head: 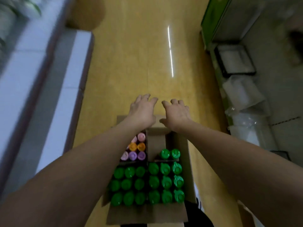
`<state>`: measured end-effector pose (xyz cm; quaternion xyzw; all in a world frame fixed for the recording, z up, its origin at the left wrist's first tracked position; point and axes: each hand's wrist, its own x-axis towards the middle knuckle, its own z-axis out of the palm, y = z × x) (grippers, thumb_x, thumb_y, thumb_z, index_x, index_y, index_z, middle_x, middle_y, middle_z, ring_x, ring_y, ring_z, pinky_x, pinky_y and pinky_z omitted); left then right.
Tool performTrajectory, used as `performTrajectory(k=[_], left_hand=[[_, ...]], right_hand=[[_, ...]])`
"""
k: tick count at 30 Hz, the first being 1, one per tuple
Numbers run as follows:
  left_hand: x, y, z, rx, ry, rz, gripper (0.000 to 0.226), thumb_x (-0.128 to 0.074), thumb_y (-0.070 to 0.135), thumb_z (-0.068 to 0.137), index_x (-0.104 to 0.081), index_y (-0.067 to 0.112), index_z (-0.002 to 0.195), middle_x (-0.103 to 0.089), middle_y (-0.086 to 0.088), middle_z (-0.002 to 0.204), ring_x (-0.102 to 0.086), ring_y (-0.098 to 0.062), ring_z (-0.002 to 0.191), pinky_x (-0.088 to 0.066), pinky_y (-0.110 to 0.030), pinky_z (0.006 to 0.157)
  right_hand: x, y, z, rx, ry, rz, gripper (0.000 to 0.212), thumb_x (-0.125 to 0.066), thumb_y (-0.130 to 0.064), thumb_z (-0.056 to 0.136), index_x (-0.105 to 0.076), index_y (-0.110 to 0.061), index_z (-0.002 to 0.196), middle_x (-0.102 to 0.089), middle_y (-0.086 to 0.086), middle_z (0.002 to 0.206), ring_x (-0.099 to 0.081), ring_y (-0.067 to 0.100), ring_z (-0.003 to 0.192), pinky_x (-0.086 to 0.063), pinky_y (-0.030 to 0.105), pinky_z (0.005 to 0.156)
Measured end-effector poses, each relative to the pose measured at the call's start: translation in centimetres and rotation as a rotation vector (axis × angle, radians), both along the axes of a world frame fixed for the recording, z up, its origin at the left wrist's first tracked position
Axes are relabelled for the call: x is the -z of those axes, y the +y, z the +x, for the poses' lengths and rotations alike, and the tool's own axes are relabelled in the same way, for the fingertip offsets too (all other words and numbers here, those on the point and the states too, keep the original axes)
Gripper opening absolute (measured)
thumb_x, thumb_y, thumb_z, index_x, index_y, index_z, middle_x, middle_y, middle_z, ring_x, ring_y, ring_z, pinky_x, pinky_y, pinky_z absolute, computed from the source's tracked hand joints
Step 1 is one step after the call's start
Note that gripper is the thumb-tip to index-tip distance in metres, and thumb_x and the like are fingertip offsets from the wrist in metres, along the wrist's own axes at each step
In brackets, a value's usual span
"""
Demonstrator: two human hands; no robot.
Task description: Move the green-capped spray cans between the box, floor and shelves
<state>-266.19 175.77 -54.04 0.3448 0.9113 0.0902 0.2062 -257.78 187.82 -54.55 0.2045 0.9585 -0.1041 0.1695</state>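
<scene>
An open cardboard box [184,145] stands on the yellow floor below me, divided into compartments. Several green-capped bottles [165,182] fill its near part. Pink, orange and purple caps [136,150] sit in the far left compartment, and two green caps [169,154] in the far right one. Both arms reach out over the box. My left hand [142,110] and my right hand [176,112] hover side by side past the box's far edge, palms down, fingers spread and slightly bent, holding nothing.
A long white and grey counter or shelf [49,89] runs along the left. On the right stand a green-edged cabinet [213,18], a black-framed tray [234,59] and clear plastic bags [242,95]. The yellow floor [139,63] stretches ahead.
</scene>
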Motion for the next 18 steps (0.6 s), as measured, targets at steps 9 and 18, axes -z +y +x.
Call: performTrajectory(k=[9,18], left_hand=[[-28.8,-6.3,1.1,0.015,0.358,0.039,0.07,-0.065,0.033,0.092,-0.033,0.025,0.154,-0.021,-0.01,0.164,-0.017,-0.033,0.15,-0.028,-0.051,0.118],[-44.4,-15.4,9.3,-0.301,0.692,0.016,0.066,-0.059,0.047,0.091,-0.036,0.028,0.15,-0.022,-0.011,0.161,-0.013,-0.038,0.15,-0.027,-0.056,0.116]], right_hand=[[-28.1,-5.5,-0.4,-0.031,0.336,0.112,0.076,-0.071,-0.049,0.087,-0.035,-0.025,0.149,-0.044,0.012,0.146,-0.038,0.035,0.134,-0.041,0.05,0.104],[-43.4,-11.8,3.2,-0.411,0.64,0.144,0.074,-0.069,-0.054,0.085,-0.038,-0.025,0.145,-0.044,0.01,0.145,-0.038,0.036,0.134,-0.04,0.052,0.102]])
